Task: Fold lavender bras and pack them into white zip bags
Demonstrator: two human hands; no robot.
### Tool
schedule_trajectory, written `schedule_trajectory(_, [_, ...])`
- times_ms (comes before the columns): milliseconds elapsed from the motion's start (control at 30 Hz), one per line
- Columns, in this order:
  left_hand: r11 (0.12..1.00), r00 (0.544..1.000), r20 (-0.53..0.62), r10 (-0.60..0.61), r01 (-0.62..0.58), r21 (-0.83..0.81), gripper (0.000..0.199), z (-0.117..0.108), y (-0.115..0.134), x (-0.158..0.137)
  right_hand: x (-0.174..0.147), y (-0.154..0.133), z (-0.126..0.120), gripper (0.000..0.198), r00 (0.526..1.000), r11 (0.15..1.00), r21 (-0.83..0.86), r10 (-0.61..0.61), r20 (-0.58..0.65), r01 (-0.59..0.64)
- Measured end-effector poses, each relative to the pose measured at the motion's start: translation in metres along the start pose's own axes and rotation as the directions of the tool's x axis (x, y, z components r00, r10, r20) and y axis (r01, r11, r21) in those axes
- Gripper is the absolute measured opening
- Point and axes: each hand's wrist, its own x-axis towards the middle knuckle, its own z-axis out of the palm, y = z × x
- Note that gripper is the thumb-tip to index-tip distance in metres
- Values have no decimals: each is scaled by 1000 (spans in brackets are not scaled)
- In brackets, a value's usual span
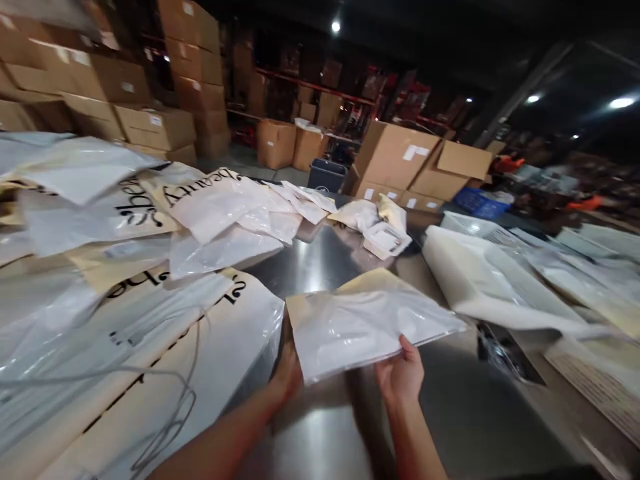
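A white plastic mailer bag (357, 327), with a yellowish far edge, is held a little above a shiny metal table (317, 427). On its near edge, my right hand (401, 375) grips with the thumb on top and the fingers underneath. My left hand (289, 370) is closed at the bag's left edge, its fingers mostly hidden behind the plastic. Just left of it lies a large flat white bag (240, 333) with black lettering, partly under clear plastic. A thin grey cord (193, 400) loops across that bag.
More lettered white bags (215, 200) are heaped at the left. Small packages (385, 237) lie at the table's far end. At right are a white foam-like wrap (495, 280) and flat packets (600, 373). Cardboard boxes (395, 157) and a dark bin (326, 175) stand beyond.
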Motion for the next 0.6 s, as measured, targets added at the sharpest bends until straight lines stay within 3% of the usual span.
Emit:
schedule_trajectory(67, [992, 992, 16, -125, 125, -16, 73, 0, 6, -6, -18, 8, -29, 21, 994, 996, 23, 87, -68, -86])
schedule_trajectory(133, [975, 976, 12, -218, 219, -27, 78, 1, 13, -13, -32, 16, -52, 21, 980, 985, 47, 169, -102, -165])
schedule_trajectory(300, [972, 966, -103, -236, 236, -12, 28, 12, 16, -28, -55, 15, -78, 14, 928, 933, 39, 359, -99, -357])
schedule_trajectory(433, [988, 965, -213, -151, 151, -15, 15, 12, 12, -35, -67, 4, -91, 29, 906, 894, -147, 420, -49, -422])
schedule_trajectory(533, [996, 928, -363, -82, 65, -57, 12, -2, 16, -43, -71, -10, -116, 40, 933, 834, -424, 343, -106, -354])
schedule_trajectory(600, [994, 892, -449, -52, 5, -105, 14, -15, 20, -50, -70, -25, -137, 45, 978, 724, -659, 115, -177, -204])
